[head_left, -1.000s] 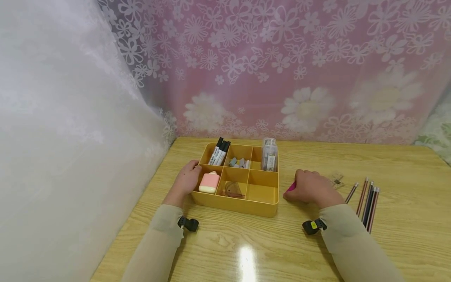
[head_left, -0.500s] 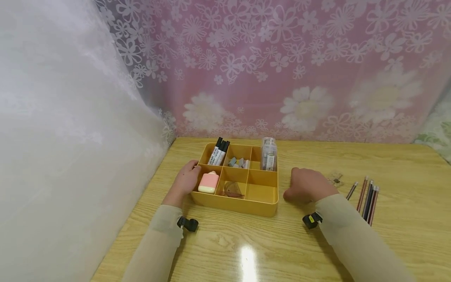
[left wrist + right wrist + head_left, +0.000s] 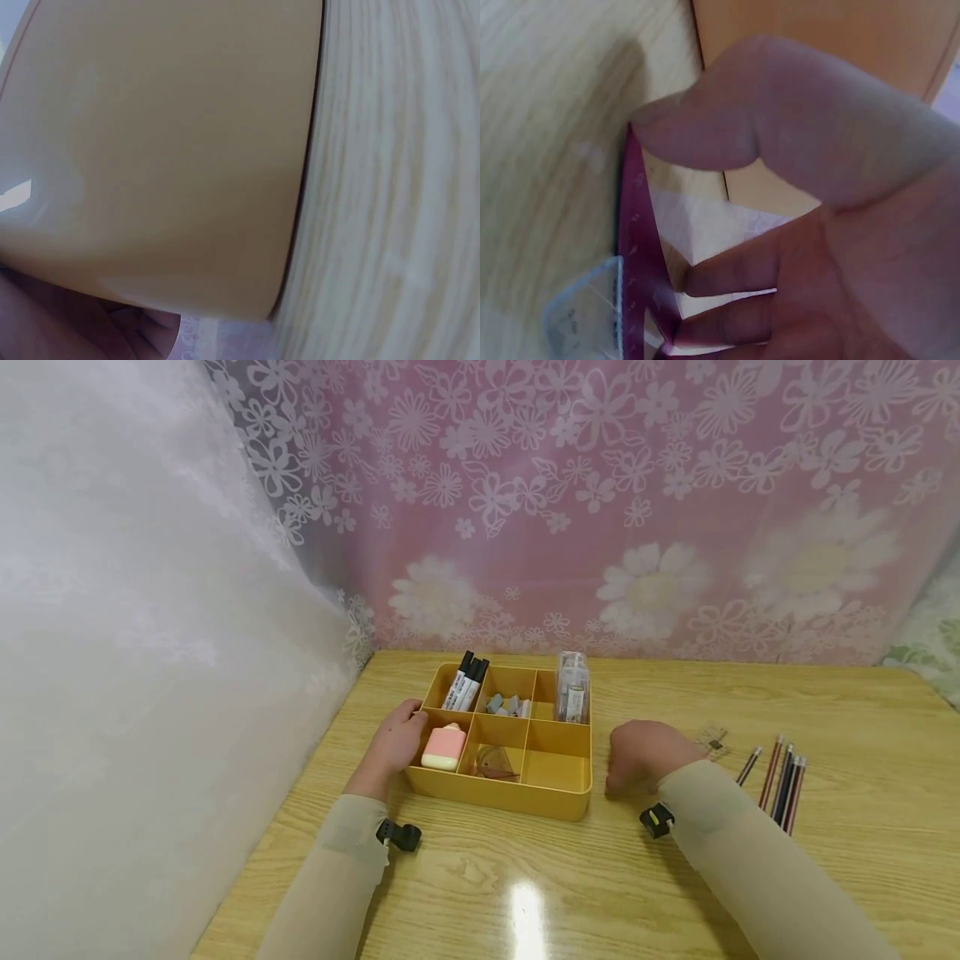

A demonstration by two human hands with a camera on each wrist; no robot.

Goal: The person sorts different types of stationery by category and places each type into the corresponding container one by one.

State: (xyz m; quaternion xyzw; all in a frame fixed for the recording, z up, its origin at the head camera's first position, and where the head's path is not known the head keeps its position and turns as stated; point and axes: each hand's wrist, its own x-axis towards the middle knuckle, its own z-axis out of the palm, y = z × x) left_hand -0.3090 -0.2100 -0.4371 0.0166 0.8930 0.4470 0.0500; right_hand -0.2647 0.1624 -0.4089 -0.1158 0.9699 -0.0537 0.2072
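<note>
My left hand (image 3: 399, 739) grips the left wall of a yellow compartment tray (image 3: 495, 789); in the left wrist view its fingers (image 3: 154, 334) lie at the tray's side wall. My right hand (image 3: 647, 756) is just right of the tray, low over the table. In the right wrist view it holds a flat magenta set square (image 3: 639, 240) with printed marks, thumb at one corner and fingertips at the other side. The head view hides that piece behind the hand. A clear plastic piece (image 3: 585, 311) lies against it.
The tray holds black-capped markers (image 3: 466, 681), erasers (image 3: 508, 705), a clear case (image 3: 573, 689), a pink-and-cream item (image 3: 444, 747) and a clear brownish protractor (image 3: 495, 762). Rightward lie a clear piece (image 3: 712, 741) and several pencils (image 3: 783, 785). A floral curtain (image 3: 540, 527) hangs behind.
My right hand turned over and moved slightly lower beside the tray, and the magenta piece went out of sight in the head view. The left hand and tray stayed put.
</note>
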